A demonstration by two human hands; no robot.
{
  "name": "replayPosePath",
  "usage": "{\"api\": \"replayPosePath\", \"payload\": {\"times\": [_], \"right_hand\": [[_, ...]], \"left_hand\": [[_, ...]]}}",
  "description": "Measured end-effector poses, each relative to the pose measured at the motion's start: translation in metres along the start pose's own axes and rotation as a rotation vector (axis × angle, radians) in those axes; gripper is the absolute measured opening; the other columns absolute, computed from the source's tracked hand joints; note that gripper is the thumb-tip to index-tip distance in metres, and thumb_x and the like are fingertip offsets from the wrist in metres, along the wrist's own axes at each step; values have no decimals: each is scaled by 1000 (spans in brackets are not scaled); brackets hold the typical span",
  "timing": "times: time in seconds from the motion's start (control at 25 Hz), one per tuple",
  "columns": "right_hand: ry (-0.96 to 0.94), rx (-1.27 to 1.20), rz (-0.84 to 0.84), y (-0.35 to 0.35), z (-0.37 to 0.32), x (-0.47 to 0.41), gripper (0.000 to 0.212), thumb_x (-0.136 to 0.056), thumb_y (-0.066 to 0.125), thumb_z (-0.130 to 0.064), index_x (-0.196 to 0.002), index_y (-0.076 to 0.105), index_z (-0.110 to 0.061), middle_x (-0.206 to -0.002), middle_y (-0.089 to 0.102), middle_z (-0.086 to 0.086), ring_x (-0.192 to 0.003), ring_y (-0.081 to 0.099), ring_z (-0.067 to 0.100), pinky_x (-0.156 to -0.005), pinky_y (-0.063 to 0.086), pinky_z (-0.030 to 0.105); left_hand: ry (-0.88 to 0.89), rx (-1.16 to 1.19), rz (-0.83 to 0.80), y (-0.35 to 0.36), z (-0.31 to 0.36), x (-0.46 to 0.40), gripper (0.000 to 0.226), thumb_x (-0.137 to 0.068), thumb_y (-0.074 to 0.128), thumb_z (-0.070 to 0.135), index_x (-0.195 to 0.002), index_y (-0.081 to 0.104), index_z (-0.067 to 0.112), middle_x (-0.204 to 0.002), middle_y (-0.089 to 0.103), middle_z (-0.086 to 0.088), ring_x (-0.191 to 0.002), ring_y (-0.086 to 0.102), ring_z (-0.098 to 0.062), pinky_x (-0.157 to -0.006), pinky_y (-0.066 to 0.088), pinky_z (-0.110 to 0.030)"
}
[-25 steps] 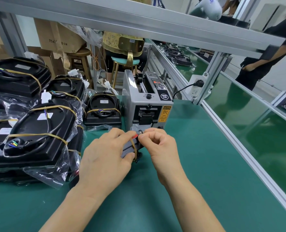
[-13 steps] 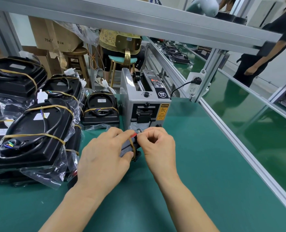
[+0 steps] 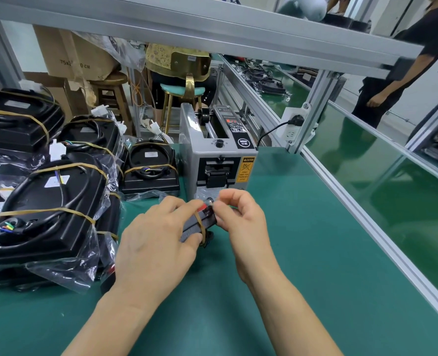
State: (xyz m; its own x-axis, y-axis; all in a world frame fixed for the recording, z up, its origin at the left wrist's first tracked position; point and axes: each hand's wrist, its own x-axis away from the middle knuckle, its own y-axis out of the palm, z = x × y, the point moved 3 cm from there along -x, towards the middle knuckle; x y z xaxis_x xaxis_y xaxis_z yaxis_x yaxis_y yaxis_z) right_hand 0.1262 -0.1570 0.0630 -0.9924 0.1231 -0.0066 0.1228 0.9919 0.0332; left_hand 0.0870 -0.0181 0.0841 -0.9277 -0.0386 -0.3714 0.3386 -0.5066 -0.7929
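Just before the tape dispenser, left hand grips a banded black part while right hand pinches its end

Head camera looks down, close over green bench.

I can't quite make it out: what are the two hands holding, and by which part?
A small dark part with a rubber band round it: the left hand grips its body, the right hand pinches its far end.
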Motion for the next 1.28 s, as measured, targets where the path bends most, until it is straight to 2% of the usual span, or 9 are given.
{"api": "replayPosePath", "payload": {"times": [0.08, 0.2, 0.32, 0.44, 0.6, 0.72, 0.92, 1.16, 1.28], "right_hand": [[-40, 76, -44, 3, 1, 4, 19, -86, 66, -7, -91, 61, -25, -93, 64, -7, -86, 61, 6, -82, 51, 24], [-43, 60, -113, 3, 0, 6, 27, -82, 70, -2, -95, 62, -24, -103, 65, 2, -95, 60, 7, -78, 50, 19], [17, -1, -131, 0, -1, 2, 30, -78, 75, -2, -95, 62, -24, -97, 64, -4, -91, 60, 6, -76, 51, 17], [48, -78, -108, 2, 0, 0, 22, -84, 69, -3, -92, 64, -22, -89, 63, -7, -82, 58, 6, -73, 50, 13], [126, -221, -154, 2, 5, 0, 24, -87, 59, 5, -95, 67, -17, -95, 66, 0, -91, 60, 15, -88, 49, 27], [165, -309, -188, 3, 4, 0, 27, -88, 52, 8, -95, 66, -14, -92, 66, 4, -83, 60, 14, -79, 50, 21], [94, -136, -156, 4, 5, 0, 23, -88, 60, 1, -96, 65, -20, -88, 65, -4, -79, 58, 7, -76, 49, 20], [145, -231, -182, 4, 7, -2, 32, -90, 44, 9, -96, 66, -13, -95, 69, 6, -84, 61, 15, -77, 51, 20], [86, -57, -240, -8, 9, 1, 42, -76, 49, 5, -105, 65, -19, -107, 67, -1, -98, 59, 8, -77, 46, 11]], "left_hand": [[-3, -1, -3, 0, 0, 0, 50, -79, 69, 32, -126, 56, 45, -113, 58, 20, -100, 58, -19, -82, 49, -38], [-2, -10, -1, 1, 1, -1, 50, -79, 69, 32, -126, 56, 45, -113, 57, 20, -101, 58, -19, -82, 49, -38], [-6, -11, -8, 1, 2, 2, 51, -79, 69, 33, -126, 55, 47, -113, 57, 21, -99, 58, -20, -81, 49, -38], [-21, -7, 4, 0, 1, 2, 50, -78, 71, 33, -124, 57, 47, -111, 58, 21, -96, 59, -20, -79, 49, -37], [-22, -7, -12, 0, 3, 0, 50, -78, 71, 34, -123, 57, 48, -111, 58, 23, -96, 59, -18, -79, 49, -35], [-16, -11, -12, 0, 1, 0, 50, -78, 71, 34, -123, 57, 48, -110, 58, 23, -95, 59, -17, -77, 49, -34], [12, -16, -4, 2, 2, 0, 50, -78, 71, 35, -124, 57, 47, -110, 58, 22, -95, 59, -17, -75, 49, -34], [133, -146, -35, 1, 5, 0, 59, -73, 75, 33, -129, 56, 40, -111, 59, 14, -91, 61, -22, -69, 48, -35], [150, 11, -68, -2, -1, -2, 55, -76, 72, 36, -128, 56, 42, -115, 58, 19, -104, 59, -13, -83, 48, -32]]}}
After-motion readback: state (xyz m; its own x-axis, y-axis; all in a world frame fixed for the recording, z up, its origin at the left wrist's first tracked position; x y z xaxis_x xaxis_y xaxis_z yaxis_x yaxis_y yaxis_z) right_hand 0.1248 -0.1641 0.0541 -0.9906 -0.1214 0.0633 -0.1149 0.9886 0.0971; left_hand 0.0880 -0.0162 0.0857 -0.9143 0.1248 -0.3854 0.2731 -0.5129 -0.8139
